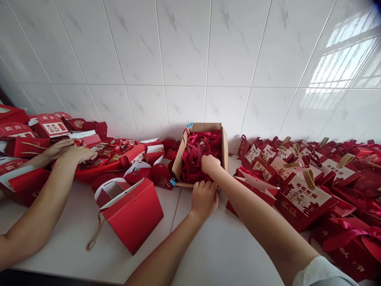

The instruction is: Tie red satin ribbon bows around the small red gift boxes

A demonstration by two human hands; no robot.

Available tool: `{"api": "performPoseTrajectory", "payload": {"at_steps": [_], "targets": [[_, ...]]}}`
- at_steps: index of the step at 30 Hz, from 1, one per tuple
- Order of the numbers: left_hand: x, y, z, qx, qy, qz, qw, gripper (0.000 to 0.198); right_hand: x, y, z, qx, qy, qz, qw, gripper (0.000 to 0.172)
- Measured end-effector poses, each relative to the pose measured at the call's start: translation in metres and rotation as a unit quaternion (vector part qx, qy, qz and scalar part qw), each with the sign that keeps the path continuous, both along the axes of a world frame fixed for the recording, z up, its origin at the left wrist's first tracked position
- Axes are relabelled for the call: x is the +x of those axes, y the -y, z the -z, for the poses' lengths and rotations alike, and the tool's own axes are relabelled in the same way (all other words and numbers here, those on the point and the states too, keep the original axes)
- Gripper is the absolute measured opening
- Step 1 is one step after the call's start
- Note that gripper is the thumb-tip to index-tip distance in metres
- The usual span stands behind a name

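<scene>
A cardboard box (225, 149) full of tangled dark red ribbons (196, 153) stands against the wall in front of me. My left hand (204, 198) has its fingers curled over the box's front rim. Reaching in from the right, my right hand (211, 165) is closed among the ribbons, with its fingertips hidden in them. To the left of my hands an open red gift box (135, 216) with a rope handle sits tilted on the white table.
At the left, another person's hands (76, 153) reach over a red basin (95, 171) of wrapped sweets. Several open red boxes (53, 127) surround it. Rows of finished-looking gift boxes (303, 198) with handles and ribbons fill the right side. A tiled wall (187, 59) stands behind.
</scene>
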State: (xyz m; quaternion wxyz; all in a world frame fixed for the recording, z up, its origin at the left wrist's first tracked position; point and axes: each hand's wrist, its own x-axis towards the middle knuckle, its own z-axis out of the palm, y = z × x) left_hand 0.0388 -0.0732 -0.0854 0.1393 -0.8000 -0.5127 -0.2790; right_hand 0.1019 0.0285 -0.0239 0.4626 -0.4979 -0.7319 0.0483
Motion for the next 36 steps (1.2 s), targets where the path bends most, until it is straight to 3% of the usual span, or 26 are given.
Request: {"api": "performPoseTrajectory", "payload": {"at_steps": [4, 8, 12, 15, 18, 20, 23, 27, 30, 33, 36], "targets": [[-0.003, -0.001, -0.001, -0.007, 0.004, 0.003, 1.000, 0.014, 0.002, 0.003, -0.004, -0.155, 0.127, 0.077, 0.977, 0.032], [-0.005, -0.001, -0.003, -0.012, 0.005, 0.005, 1.000, 0.015, 0.002, 0.013, -0.016, -0.179, 0.192, 0.104, 0.959, 0.025], [-0.006, 0.000, -0.006, -0.015, 0.000, 0.006, 1.000, 0.014, 0.009, 0.035, -0.027, -0.122, 0.211, 0.060, 0.968, 0.011], [-0.007, 0.000, -0.008, -0.016, -0.006, 0.002, 1.000, 0.009, 0.023, 0.060, -0.038, -0.061, 0.186, 0.032, 0.980, 0.021], [-0.008, -0.001, -0.010, -0.017, -0.014, -0.002, 1.000, 0.010, 0.048, 0.085, -0.053, 0.061, 0.076, 0.006, 0.995, 0.023], [-0.007, -0.001, -0.012, -0.016, -0.020, -0.003, 1.000, 0.011, 0.070, 0.099, -0.061, 0.151, -0.026, -0.021, 0.988, 0.017], [-0.005, -0.002, -0.016, -0.016, -0.029, -0.009, 0.999, 0.009, 0.109, 0.114, -0.068, 0.159, -0.103, -0.026, 0.982, 0.011], [-0.002, -0.008, -0.022, -0.015, -0.039, -0.021, 0.999, 0.011, 0.160, 0.135, -0.060, 0.097, -0.227, -0.048, 0.968, 0.010], [0.000, -0.016, -0.028, -0.017, -0.047, -0.028, 0.998, 0.012, 0.194, 0.155, -0.047, -0.037, -0.296, -0.193, 0.935, 0.011], [0.002, -0.026, -0.035, -0.016, -0.051, -0.036, 0.998, 0.011, 0.213, 0.173, -0.027, -0.229, -0.232, -0.387, 0.863, 0.012], [0.006, -0.035, -0.041, -0.009, -0.057, -0.040, 0.998, 0.010, 0.210, 0.176, 0.001, -0.396, -0.122, -0.480, 0.773, 0.017]]}}
